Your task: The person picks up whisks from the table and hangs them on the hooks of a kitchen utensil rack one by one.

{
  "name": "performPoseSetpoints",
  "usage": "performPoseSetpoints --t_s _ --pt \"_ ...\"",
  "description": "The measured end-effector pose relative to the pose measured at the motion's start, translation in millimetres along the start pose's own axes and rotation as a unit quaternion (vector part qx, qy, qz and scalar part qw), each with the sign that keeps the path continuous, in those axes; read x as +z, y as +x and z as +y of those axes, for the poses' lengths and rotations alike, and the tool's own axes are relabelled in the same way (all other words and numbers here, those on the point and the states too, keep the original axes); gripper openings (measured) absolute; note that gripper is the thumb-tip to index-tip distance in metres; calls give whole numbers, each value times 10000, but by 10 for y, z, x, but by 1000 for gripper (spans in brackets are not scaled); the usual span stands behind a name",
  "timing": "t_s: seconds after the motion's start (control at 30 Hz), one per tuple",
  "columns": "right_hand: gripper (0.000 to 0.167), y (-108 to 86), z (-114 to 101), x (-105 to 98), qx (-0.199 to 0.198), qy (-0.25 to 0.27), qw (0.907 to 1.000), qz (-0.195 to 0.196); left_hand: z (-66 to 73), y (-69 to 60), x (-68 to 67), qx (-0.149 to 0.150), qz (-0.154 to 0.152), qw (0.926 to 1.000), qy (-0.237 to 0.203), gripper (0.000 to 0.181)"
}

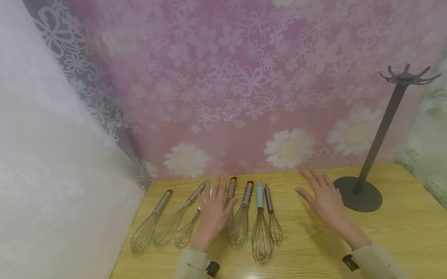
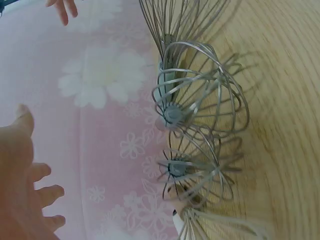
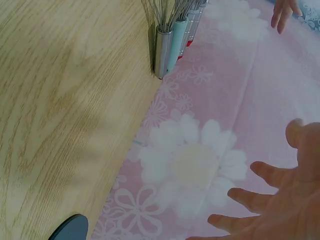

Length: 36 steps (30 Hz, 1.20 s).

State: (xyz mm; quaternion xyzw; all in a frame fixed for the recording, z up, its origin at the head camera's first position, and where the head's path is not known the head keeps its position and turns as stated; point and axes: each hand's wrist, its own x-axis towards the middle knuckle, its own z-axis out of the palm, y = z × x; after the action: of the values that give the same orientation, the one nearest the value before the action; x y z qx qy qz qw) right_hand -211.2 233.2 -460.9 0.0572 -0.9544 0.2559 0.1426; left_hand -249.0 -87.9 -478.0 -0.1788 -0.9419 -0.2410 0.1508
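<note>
Several wire whisks lie in a row on the wooden table, handles toward the wall. My left hand (image 1: 215, 212) hovers over the middle of the row with fingers spread, hiding parts of a white-handled whisk (image 1: 186, 232) and a red-tipped whisk (image 1: 231, 189). To its right are another red-tipped whisk (image 1: 245, 216), a light-blue-handled whisk (image 1: 260, 198) and a small metal-handled whisk (image 1: 269, 199). Farther left lie two more, one a red-tipped whisk (image 1: 161, 203). My right hand (image 1: 324, 199), fingers spread and holding nothing, is above the table between the whisks and the dark stand (image 1: 380, 131).
The stand has a round base (image 1: 370, 196) and a ring of curved hooks (image 1: 405, 77) on top, with nothing hanging from them. A pink flowered backdrop (image 1: 218, 70) rises behind the table (image 1: 304, 260). Pale sheets (image 1: 44, 171) flank it on both sides.
</note>
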Motion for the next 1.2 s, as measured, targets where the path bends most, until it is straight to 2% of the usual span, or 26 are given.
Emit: performPoseSetpoints --t_s 0.13,0.4,0.53,0.67,0.77,0.9,1.07,1.2 --pt "60 30 66 -81 -128 227 9985 472 48 66 24 33 250 9992 -324 71" --pt "46 78 207 -245 101 783 9906 1118 195 167 100 130 708 9934 -888 50" --pt "38 106 291 -349 113 915 9834 1562 283 223 127 130 705 9930 -942 42" --pt "36 143 373 -525 284 1180 9780 1697 387 284 146 120 715 9931 -923 36" --pt "36 173 465 -650 316 1344 9733 1832 461 335 165 251 710 9909 -1119 33" --pt "34 193 585 -810 310 1311 9673 2148 564 414 185 377 591 9867 -1466 30" --pt "38 214 676 -1024 759 1362 9582 2400 739 519 223 419 626 9873 -1396 27" --pt "40 247 734 -1162 1106 1550 9443 2684 899 596 266 608 681 9798 -1777 26"
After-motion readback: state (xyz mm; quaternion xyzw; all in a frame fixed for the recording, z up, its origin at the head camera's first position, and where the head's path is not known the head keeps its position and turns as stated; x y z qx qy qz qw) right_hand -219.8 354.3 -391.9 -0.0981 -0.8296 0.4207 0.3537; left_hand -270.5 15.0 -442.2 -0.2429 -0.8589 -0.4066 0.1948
